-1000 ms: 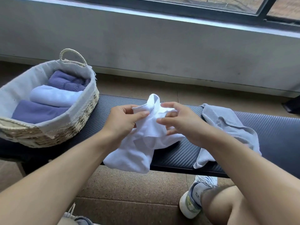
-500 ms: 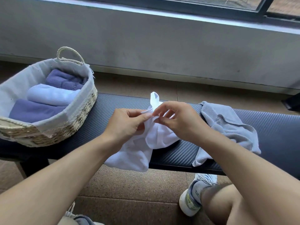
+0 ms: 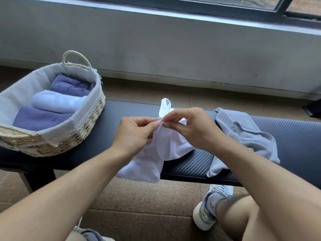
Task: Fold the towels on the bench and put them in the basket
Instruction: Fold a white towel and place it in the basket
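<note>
I see the basket [image 3: 83,131] at the bench's [image 3: 121,112] left end holding three folded towels [image 3: 57,101]. My left hand [image 3: 133,134] and right hand [image 3: 192,126] both pinch the white towel [image 3: 166,146].

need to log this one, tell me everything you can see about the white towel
The white towel is soft, terry-like cloth, bunched and not yet folded. Both hands pinch its upper edge close together: the left hand and the right hand. A small corner sticks up behind the fingers. The rest hangs down, lying on the dark bench, with its lower part drooping over the near edge. It sits between the basket and the grey towel.
</note>
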Action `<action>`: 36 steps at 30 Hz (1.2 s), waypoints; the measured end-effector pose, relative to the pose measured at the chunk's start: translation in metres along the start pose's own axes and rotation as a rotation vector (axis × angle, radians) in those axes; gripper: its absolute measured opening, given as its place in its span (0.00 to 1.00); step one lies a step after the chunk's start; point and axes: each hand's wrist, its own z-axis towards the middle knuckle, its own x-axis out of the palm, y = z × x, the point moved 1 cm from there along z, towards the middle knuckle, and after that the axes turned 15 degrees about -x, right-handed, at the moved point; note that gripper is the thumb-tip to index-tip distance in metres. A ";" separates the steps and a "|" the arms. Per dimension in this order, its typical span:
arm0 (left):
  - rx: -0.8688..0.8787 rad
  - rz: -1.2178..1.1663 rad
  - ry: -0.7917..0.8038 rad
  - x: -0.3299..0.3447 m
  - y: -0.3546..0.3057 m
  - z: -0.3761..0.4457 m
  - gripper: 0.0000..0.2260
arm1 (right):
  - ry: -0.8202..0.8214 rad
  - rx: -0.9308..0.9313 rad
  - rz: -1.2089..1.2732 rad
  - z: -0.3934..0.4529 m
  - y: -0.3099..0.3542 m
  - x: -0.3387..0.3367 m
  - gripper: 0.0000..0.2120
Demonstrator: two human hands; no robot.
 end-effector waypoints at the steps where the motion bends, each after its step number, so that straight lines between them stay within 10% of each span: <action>1: 0.007 0.001 -0.009 0.000 0.001 0.000 0.03 | -0.011 -0.007 0.002 0.000 0.000 0.000 0.03; 36: 0.079 -0.103 0.014 0.003 0.001 -0.004 0.04 | -0.023 0.153 0.023 -0.002 -0.008 -0.015 0.06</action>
